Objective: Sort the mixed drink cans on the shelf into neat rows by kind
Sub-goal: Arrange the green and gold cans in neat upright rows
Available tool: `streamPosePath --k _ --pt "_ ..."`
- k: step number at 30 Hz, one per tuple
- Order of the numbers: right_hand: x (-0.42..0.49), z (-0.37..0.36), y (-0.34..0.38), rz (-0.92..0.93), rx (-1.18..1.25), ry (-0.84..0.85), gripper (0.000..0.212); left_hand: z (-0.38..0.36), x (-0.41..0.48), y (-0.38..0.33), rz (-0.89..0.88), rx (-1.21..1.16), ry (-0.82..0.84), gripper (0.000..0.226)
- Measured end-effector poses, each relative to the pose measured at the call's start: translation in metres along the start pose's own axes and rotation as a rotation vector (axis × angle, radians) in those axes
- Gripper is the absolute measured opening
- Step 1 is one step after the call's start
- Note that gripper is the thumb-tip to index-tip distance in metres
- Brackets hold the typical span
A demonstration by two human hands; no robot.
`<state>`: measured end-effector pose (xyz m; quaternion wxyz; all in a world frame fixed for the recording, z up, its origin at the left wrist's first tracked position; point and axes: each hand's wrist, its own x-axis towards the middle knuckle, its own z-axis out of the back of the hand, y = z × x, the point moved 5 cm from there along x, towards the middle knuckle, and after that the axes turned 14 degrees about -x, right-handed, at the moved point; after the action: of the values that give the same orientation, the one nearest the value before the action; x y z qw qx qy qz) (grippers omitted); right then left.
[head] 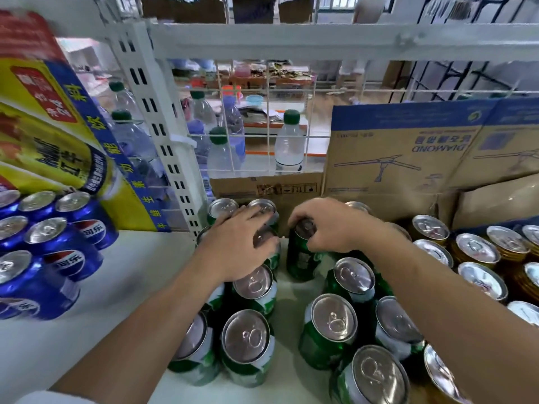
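Observation:
Several green cans stand on the white shelf point(131, 272) in the middle, in two loose columns. My left hand point(233, 243) lies with straight fingers over the tops of the left column's green cans point(253, 282) near the back. My right hand point(329, 225) grips the rim of one green can point(300, 260) standing between the columns. More green cans point(332, 319) stand under my right forearm. Blue cola cans point(61, 246) fill the left side. Gold cans point(478, 252) stand in rows at the right.
A yellow and blue drink carton point(52, 126) leans above the blue cans. A white slotted upright point(157, 118) divides the shelf. Brown cardboard boxes point(408, 153) stand behind the cans. Water bottles point(288, 141) show through the wire mesh at the back.

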<state>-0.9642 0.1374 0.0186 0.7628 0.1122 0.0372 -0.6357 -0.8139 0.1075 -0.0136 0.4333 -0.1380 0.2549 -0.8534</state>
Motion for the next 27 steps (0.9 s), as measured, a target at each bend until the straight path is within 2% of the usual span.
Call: streamPosePath --k 3,8,11,27 --pt "0.002 0.001 0.000 -0.004 0.065 -0.057 0.038 -0.001 0.001 0.004 0.010 -0.017 0.000 0.062" --pt "0.000 0.004 -0.012 -0.132 -0.043 -0.111 0.058 -0.001 0.002 0.005 0.022 -0.034 -0.004 0.071" --pt "0.000 0.006 -0.014 -0.160 0.001 -0.128 0.053 -0.002 0.002 0.006 0.015 -0.027 -0.012 0.064" --pt "0.029 0.003 -0.014 -0.190 0.010 -0.228 0.034 -0.003 0.005 0.008 0.015 -0.038 -0.043 0.067"
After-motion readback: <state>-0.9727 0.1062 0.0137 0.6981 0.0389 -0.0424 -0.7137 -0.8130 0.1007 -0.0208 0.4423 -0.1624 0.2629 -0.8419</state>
